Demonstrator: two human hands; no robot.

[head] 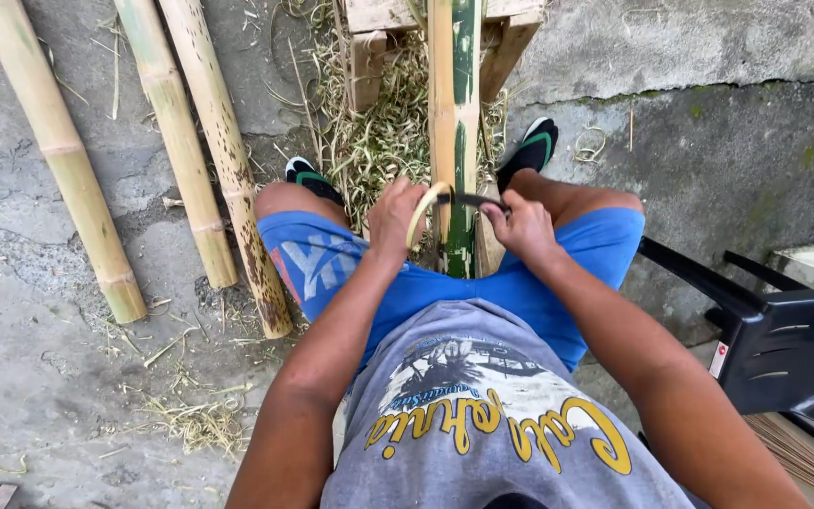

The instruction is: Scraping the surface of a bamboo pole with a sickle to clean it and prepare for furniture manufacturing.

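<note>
Both fists grip the knife (468,200): left hand (394,217) at nine o'clock, right hand (523,226) at three; pulling evenly along the bamboo slat (454,113) seems wise.

Both hands, left hand (394,215) and right hand (520,224), grip curved blade (463,199) across bamboo strip (454,113).
</note>
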